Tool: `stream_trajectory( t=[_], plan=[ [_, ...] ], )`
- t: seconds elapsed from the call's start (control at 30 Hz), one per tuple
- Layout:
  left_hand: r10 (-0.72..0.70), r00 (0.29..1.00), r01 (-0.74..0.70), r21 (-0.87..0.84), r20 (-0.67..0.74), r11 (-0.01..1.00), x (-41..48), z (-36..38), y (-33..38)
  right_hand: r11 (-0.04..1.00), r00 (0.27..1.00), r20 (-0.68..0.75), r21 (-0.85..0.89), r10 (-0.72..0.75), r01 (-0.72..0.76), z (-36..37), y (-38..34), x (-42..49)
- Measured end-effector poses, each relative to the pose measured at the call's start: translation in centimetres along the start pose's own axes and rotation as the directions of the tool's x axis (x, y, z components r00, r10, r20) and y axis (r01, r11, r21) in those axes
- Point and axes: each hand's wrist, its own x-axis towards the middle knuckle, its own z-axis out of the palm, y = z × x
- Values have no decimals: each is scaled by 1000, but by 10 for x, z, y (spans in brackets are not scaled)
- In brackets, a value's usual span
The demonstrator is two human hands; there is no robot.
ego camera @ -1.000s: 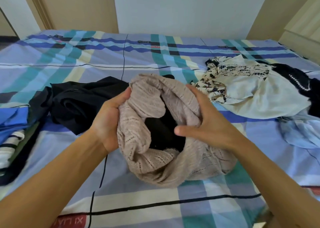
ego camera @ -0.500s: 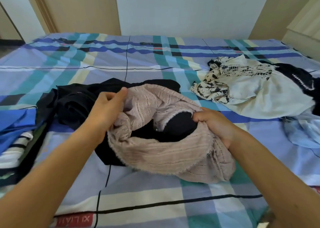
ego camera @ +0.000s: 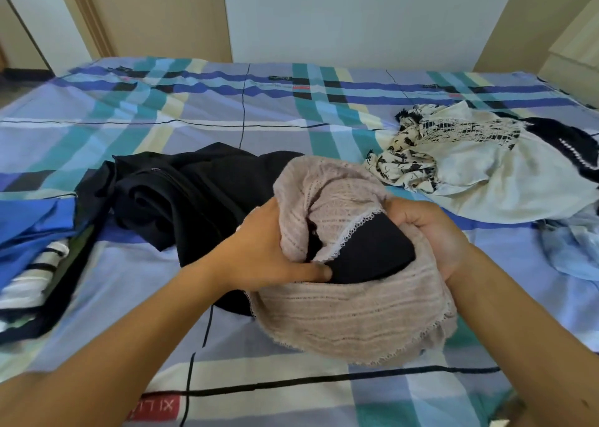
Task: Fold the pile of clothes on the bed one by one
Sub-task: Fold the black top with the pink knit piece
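- On the bed (ego camera: 227, 128), near its front edge, sits the pink knit top (ego camera: 350, 323), all bunched up, with a black cloth (ego camera: 372, 258) tucked inside it.
- The left hand (ego camera: 269, 248) grips the pink knit on one side. The right hand (ego camera: 431, 232) has its fingers curled round the other side.
- It looks soft, light and floppy. The lace edge and little holes could snag, so I think the hem or shoulders are the best places to hold it.
- A heap of black clothes (ego camera: 194, 196) lies just behind, white clothes (ego camera: 479, 180) off to the right, and blue clothes (ego camera: 32, 225) at the left.
- A red tag (ego camera: 155, 405) on the sheet shows upside-down letters like "XI L". I cannot read the rest.
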Motion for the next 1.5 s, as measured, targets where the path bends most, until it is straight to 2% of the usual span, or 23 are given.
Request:
stream_trajectory(
  t=[0.1,0.17,0.2,0.27,0.33,0.4,0.47,0.53,0.63,0.7,0.8,0.83,0.9,0.93,1.03,1.13,1.2,1.23,1.3,1.37,1.4,1.43,1.5],
  plan=[
    [-102,994,94,195,32,976,4,12,-16,997,969,242,66,-45,29,11,-8,-11],
    [-150,987,137,189,58,972,6,11,-17,990,939,315,20,-136,136,19,-17,-19],
    [-176,983,169,106,54,980,8,9,-15,979,940,292,-38,-179,198,18,-21,-22],
    [-233,969,242,-146,76,959,10,5,-1,931,962,113,-244,-249,270,8,-27,-18],
    [-319,941,334,-451,113,828,7,1,7,796,933,-55,-542,-355,270,-11,-31,-12],
    [-349,911,394,-707,218,587,-4,-8,12,633,881,-133,-745,-453,213,-30,-28,-4],
    [-310,899,409,-842,308,351,-3,-17,23,491,813,-219,-866,-540,93,-42,-18,4],
    [-214,935,318,-934,281,164,-6,-18,30,352,774,-219,-936,-594,5,-42,-5,11],
    [-158,978,138,-990,134,15,-9,-16,36,84,727,-163,-986,-667,-144,-29,9,19],
    [-203,979,15,-998,28,-66,-10,-18,36,-31,663,-81,-987,-744,-156,-14,9,17],
    [-290,947,-171,-981,-138,-90,-6,-21,26,-196,525,226,-974,-821,112,13,7,4],
    [-301,940,-201,-974,-162,-103,-4,-22,23,-211,546,306,-950,-780,232,20,8,1],
    [-289,941,-221,-966,-176,-132,-2,-23,19,-142,682,375,-917,-628,374,28,15,-2],
    [-285,946,-192,-975,-153,-116,-1,-22,16,-104,747,372,-919,-551,381,27,21,0],
    [-359,933,-16,-998,-36,59,2,-24,10,-63,893,273,-961,-358,269,17,42,13],
    [-546,832,247,-949,103,196,2,-36,-2,-24,950,176,-984,-258,176,9,54,23],
    [-662,740,360,-902,120,238,2,-45,-16,-28,964,136,-991,-229,133,6,59,29],
    [-725,686,378,-880,58,287,2,-48,-25,-51,968,121,-992,-218,113,7,61,31],
    [-743,607,394,-706,-282,589,2,-46,-37,-127,972,95,-990,-217,69,10,65,35],
    [-457,615,300,-345,-642,889,-4,-39,-23,-207,955,99,-977,-281,40,18,70,38],
    [-265,656,167,-206,-706,964,-8,-34,-11,-245,938,116,-969,-328,34,23,73,41],
    [-86,718,20,-104,-690,994,-12,-29,1,-283,919,141,-958,-368,33,28,76,45],
    [172,876,-181,24,-450,983,-14,-15,13,-331,901,172,-943,-399,33,38,81,54]
  ],
)
